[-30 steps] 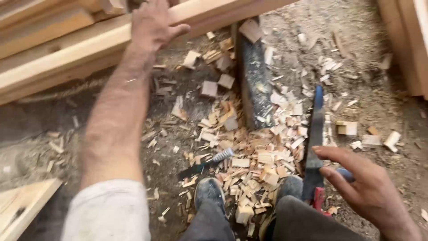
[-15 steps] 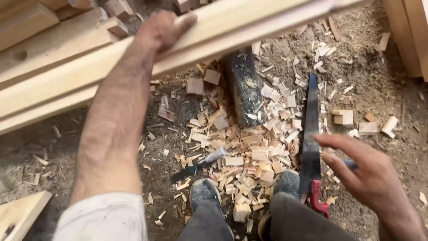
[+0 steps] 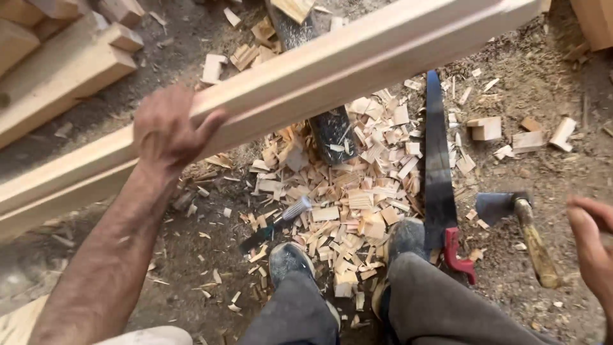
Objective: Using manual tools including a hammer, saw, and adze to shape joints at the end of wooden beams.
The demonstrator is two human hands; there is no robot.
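We see the left hand (image 3: 167,128) with its grip wrapped over a long pale plank (image 3: 357,64) slanting above the chip-strewn ground. The right hand (image 3: 590,246), fingers loosely spread, sits just beside the hatchet (image 3: 520,223), near the saw (image 3: 437,172).

Left hand (image 3: 167,128) is gripping the long wooden plank (image 3: 332,76), arm outstretched; right hand (image 3: 590,246) is hovering open, well right of the plank.

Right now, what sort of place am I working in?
Likely a rough woodworking yard on a dirt floor: wood chips litter the ground, a handsaw and adze lie there, and the left hand holds a long plank.
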